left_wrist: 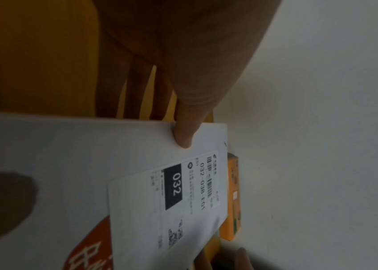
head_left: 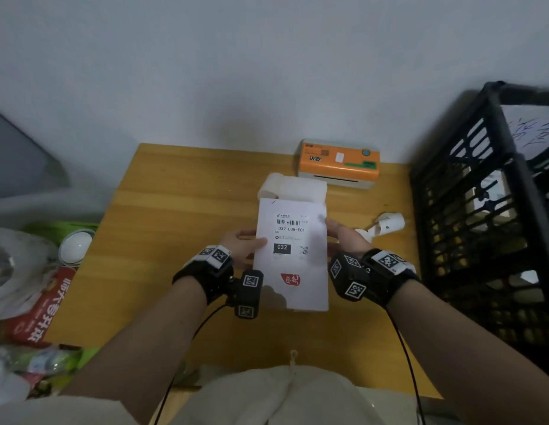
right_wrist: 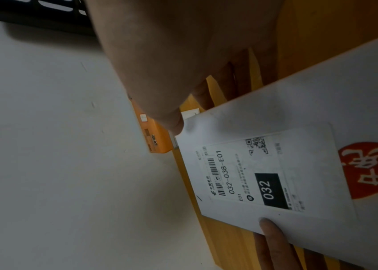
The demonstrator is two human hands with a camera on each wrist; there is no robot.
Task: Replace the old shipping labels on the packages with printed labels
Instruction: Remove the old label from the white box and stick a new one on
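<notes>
A flat white package (head_left: 293,289) with a red logo is held over the wooden table (head_left: 175,210) between both hands. On its upper half sits a shipping label (head_left: 290,234) reading 032-038-E01, with a black 032 box. My left hand (head_left: 248,243) pinches the package's left edge, with the thumb (left_wrist: 183,135) on top and the fingers underneath. My right hand (head_left: 337,233) grips the right edge near the far corner; its thumb (right_wrist: 171,122) lies at the corner and its fingers are under the package. The label (right_wrist: 264,173) lies flat in the right wrist view.
An orange label printer (head_left: 339,162) stands at the table's back edge, with a roll of blank labels (head_left: 293,187) in front of it. A curled strip of label paper (head_left: 386,225) lies right of my right hand. A black crate (head_left: 481,210) stands at the right. Bags and packets (head_left: 37,302) crowd the left.
</notes>
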